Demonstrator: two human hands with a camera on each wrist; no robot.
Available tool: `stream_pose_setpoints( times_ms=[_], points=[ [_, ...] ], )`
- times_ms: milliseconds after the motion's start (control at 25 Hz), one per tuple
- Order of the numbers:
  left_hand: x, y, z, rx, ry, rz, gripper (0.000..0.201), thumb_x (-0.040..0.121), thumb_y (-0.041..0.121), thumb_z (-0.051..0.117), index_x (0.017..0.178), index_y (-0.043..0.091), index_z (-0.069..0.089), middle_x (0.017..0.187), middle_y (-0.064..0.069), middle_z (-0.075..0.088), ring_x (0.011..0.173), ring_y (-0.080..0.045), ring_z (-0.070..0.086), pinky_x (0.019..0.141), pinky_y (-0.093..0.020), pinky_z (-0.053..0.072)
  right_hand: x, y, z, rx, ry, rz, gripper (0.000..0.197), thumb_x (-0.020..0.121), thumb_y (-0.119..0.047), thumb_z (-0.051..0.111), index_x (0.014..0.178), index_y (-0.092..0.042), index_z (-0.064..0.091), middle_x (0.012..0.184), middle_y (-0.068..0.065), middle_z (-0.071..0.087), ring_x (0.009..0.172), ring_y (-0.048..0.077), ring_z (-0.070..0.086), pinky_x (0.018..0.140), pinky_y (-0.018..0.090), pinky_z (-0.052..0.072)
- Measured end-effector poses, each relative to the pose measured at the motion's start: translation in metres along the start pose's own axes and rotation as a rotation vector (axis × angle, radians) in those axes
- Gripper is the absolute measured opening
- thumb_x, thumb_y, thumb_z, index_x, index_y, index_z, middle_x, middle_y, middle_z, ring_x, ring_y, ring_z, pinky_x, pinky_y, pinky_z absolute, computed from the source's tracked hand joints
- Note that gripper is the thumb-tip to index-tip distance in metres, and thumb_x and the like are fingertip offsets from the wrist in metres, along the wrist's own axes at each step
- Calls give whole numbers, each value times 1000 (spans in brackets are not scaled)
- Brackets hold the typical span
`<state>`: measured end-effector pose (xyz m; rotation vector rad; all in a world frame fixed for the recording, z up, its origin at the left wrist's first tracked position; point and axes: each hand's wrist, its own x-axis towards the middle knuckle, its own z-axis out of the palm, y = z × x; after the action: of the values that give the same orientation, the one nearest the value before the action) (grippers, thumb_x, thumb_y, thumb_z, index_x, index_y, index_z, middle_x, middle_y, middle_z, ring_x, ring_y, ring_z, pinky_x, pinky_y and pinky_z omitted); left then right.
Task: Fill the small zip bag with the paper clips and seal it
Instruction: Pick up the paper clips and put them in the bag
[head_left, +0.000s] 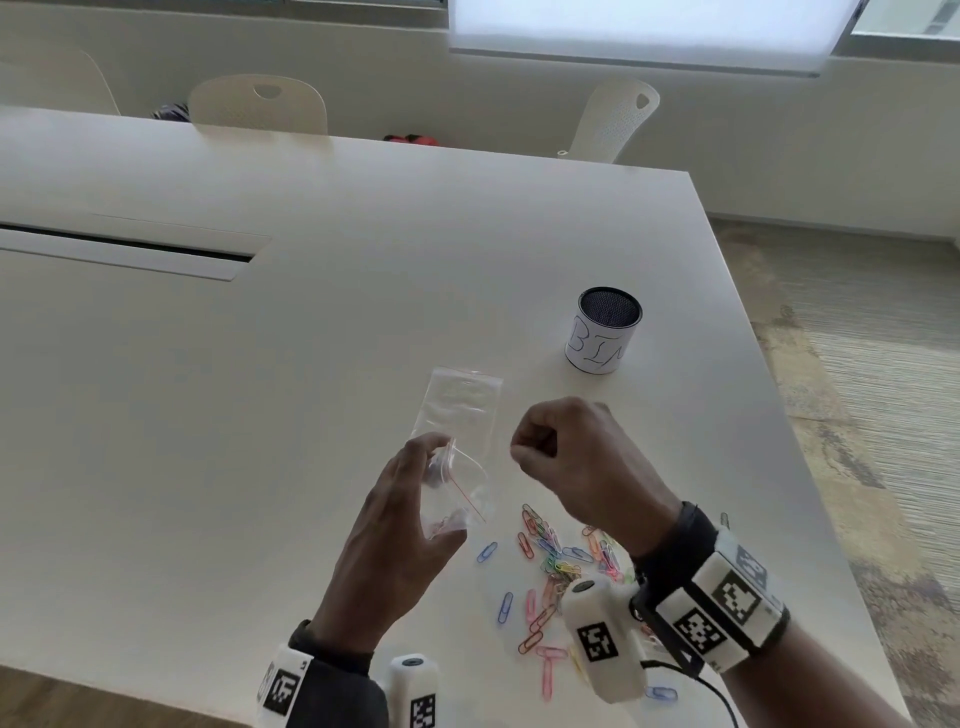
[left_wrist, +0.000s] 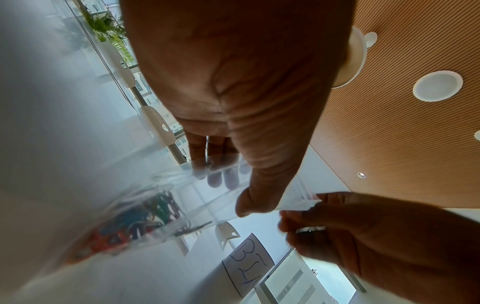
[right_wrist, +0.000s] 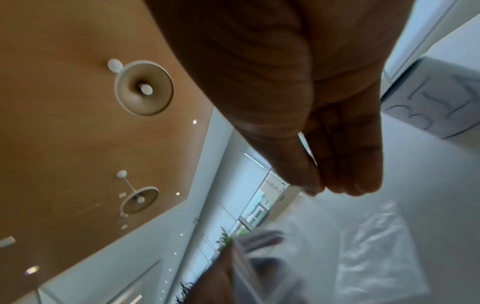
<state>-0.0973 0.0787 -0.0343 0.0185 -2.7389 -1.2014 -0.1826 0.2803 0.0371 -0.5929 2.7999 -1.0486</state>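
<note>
Loading clips into the held bag

Left hand (head_left: 410, 512) is pinching the zip bag (head_left: 460, 491) mouth open; right hand (head_left: 563, 452), fingertips closed, contents hidden, should be releasing directly above that grip.

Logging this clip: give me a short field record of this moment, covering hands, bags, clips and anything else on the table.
left hand: holds small zip bag at its open mouth; some clips already inside
right hand: fingers pinched together beside the bag mouth; whether it holds a clip cannot be told
paper clips: loose coloured pile on table
second bag: lying flat
cup: upright, behind
</note>
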Motion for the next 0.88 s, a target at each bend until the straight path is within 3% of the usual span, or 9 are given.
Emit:
stream_pose_setpoints(
  times_ms=[120,240,360,440,640,760,880],
  points=[
    [0,-1,-2,-6,-2,-9,79,81,14,82,139,47,39,121,22,58,119,8,55,87,-6,40,-15,16,24,-127,-229,8,7,96,-24,74,99,-20,78,99,-5,77,85,6,71,78,20,59],
    [0,-2,-2,-3,2,-4,80,79,12,82,138,47,40,121,21,58,118,3,58,89,-12,43,-30,20,55,-151,-384,-134,16,97,-25,73,112,-21,75,119,-5,70,105,10,66,92,22,53],
    [0,-1,-2,-9,1,-3,81,78,12,82,138,46,40,121,21,59,117,5,57,89,-10,42,-35,24,70,-247,-391,-250,10,100,-16,65,100,-18,75,109,-1,70,101,14,62,80,19,44],
    [-1,0,-1,-10,-3,-2,81,79,10,82,137,47,40,120,21,58,117,5,56,88,-8,40,-35,33,66,-292,-374,-248,17,102,-14,60,91,-18,72,101,-2,69,95,13,61,76,19,44],
    [-2,1,-1,-24,-18,-4,81,79,10,81,139,46,41,122,18,58,119,1,58,91,-21,47,-33,57,36,-306,-275,-161,14,104,-21,62,103,-21,76,110,-6,70,91,5,61,67,5,36],
    [-1,2,1,-20,-30,2,81,80,11,82,140,46,40,123,17,58,120,0,58,94,-23,49,-26,64,35,-272,-212,-138,21,106,-18,57,115,-23,76,122,-7,68,102,6,64,82,10,46],
    [0,4,3,-24,-43,13,81,79,12,83,140,45,41,125,17,58,120,-1,59,97,-26,50,-24,68,40,-271,-320,-185,32,108,-13,49,127,-23,73,133,-7,63,120,9,58,99,22,51]
  ],
)
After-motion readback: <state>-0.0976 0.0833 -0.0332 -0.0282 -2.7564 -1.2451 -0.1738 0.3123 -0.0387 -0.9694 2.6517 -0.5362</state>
